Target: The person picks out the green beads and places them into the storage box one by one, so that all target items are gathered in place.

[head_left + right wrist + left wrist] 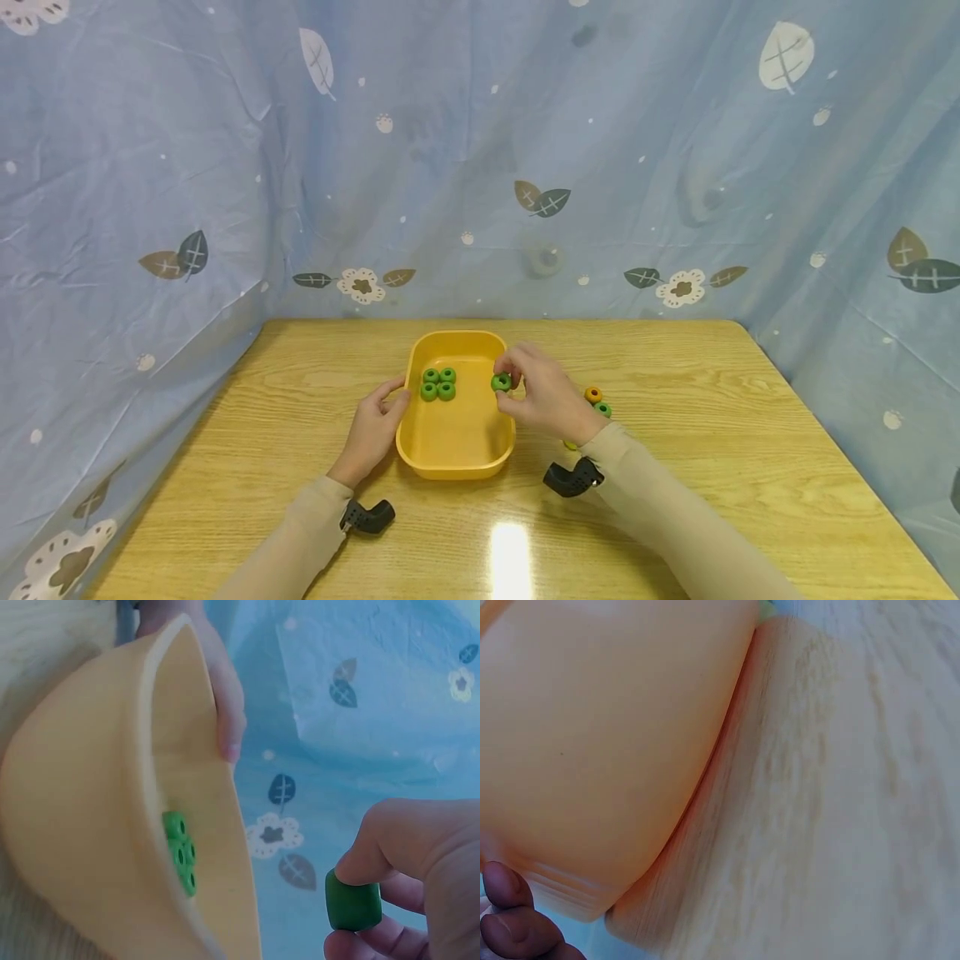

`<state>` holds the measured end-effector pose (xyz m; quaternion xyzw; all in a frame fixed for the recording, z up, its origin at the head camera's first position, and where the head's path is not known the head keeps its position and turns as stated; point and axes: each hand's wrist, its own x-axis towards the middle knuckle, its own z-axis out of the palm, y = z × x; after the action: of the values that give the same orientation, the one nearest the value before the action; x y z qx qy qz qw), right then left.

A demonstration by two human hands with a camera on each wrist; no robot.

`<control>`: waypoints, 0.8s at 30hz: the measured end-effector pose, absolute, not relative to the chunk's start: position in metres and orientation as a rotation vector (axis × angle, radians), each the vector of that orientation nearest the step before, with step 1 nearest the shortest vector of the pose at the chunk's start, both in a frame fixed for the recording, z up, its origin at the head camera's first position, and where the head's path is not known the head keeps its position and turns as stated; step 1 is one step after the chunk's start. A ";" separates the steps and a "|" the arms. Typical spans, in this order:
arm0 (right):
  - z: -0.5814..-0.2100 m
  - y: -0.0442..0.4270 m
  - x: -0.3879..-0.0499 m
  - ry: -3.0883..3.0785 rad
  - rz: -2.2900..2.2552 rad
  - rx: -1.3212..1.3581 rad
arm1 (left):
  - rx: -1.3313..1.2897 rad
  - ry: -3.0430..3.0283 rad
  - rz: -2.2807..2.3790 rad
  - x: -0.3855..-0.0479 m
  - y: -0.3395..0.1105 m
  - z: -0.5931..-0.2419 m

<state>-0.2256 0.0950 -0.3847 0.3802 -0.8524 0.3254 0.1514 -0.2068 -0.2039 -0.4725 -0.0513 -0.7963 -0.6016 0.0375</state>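
With my left hand (375,429) lightly steadying the yellow tray (468,429) toward the table (720,433)'s far edge, I'd best lower the green bead (501,382), pinched in my right hand's (543,396) fingers above the tray, before releasing.

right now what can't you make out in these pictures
Head view: most of the yellow piece on the table, covered by the right hand at its wrist; so the pieces there can't be counted.
Left wrist view: the inside of the tray, hidden by its own outer wall; most of the left hand, cut off at the lower left corner.
Right wrist view: the tray's lower end, cut off by the bottom edge.
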 end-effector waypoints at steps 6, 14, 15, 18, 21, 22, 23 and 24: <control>-0.383 0.076 -0.233 -2.489 0.943 1.143 | -0.151 -2.445 -1.842 -0.207 -0.204 -0.471; -0.384 0.052 -0.240 -2.609 0.897 1.227 | -0.159 -2.450 -1.833 -0.207 -0.204 -0.473; -0.384 0.049 -0.241 -2.628 0.888 1.236 | -0.159 -2.451 -1.829 -0.207 -0.204 -0.474; -0.384 0.039 -0.243 -2.674 0.864 1.264 | -0.163 -2.449 -1.823 -0.207 -0.205 -0.474; -0.386 0.030 -0.247 -2.687 0.838 1.285 | -0.161 -2.455 -1.821 -0.208 -0.205 -0.474; -0.386 0.027 -0.248 -2.688 0.830 1.293 | -0.161 -2.453 -1.825 -0.208 -0.204 -0.473; -0.387 0.025 -0.249 -2.685 0.817 1.301 | -0.163 -2.450 -1.831 -0.208 -0.204 -0.473; -0.388 0.022 -0.251 -2.688 0.809 1.306 | -0.162 -2.448 -1.834 -0.208 -0.204 -0.473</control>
<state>-0.2506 0.0219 -0.3878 0.4217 -0.8680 0.2612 0.0231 -0.2084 -0.2045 -0.4733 -0.0528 -0.7987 -0.5982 0.0392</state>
